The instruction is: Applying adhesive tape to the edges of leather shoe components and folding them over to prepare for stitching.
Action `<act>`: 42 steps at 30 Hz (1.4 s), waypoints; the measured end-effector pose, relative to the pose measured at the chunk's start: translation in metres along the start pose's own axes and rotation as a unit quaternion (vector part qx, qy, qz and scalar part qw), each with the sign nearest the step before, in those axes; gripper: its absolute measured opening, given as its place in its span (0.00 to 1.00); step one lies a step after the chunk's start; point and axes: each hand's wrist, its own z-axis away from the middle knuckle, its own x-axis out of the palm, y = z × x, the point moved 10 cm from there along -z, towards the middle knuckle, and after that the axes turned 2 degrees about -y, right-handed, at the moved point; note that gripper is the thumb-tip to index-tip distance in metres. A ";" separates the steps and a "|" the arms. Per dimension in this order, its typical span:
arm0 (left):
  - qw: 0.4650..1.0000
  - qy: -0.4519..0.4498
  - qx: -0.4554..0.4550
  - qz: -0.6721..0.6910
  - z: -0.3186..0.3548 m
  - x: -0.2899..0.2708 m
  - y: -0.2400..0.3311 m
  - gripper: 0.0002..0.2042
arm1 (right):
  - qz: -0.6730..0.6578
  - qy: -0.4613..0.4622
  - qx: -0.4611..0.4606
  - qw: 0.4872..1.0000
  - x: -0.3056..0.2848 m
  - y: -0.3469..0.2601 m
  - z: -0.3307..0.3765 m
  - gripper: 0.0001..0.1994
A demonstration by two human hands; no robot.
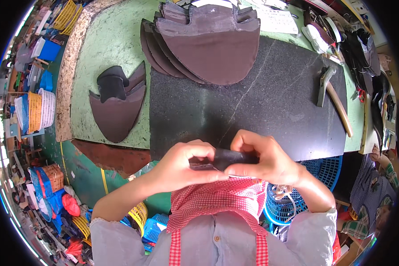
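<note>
A green-topped bench (113,46) spreads across the upper view, scuffed and speckled along its left rim. On it lies a black stone slab (270,102), finely grained and crossed by pale scratches. A stack of large brown panels (213,55) is fanned out over the slab's far edge, each rounded at the near end, with greyish, notched tops. Left of the slab, a smaller pile of brown pieces (117,111) narrows to a blunt point toward the person and has black material over its far end. A wooden-handled hammer (340,110) rests near the slab's right side.

Both hands meet at the slab's near edge, in front of the checked apron. The left hand (186,165) has its fingers clamped on the left part of a black piece (232,158); the right hand (270,159) has its fingers clamped on the right. The piece looks smooth and faintly glossy, bent over into a curve, its ends hidden by the hands. Whether it touches the slab cannot be told.
</note>
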 end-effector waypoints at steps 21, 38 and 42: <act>0.814 0.137 0.369 -0.427 -0.007 -0.040 0.037 0.11 | 0.452 0.167 -0.330 0.812 -0.007 -0.034 -0.012 0.20; 0.877 0.200 0.183 -0.396 0.018 -0.041 0.022 0.17 | 0.367 0.178 -0.115 0.906 -0.019 -0.017 -0.009 0.13; 0.918 0.183 0.243 -0.254 0.021 -0.034 0.024 0.12 | 0.264 0.132 -0.162 0.941 -0.009 -0.020 -0.005 0.12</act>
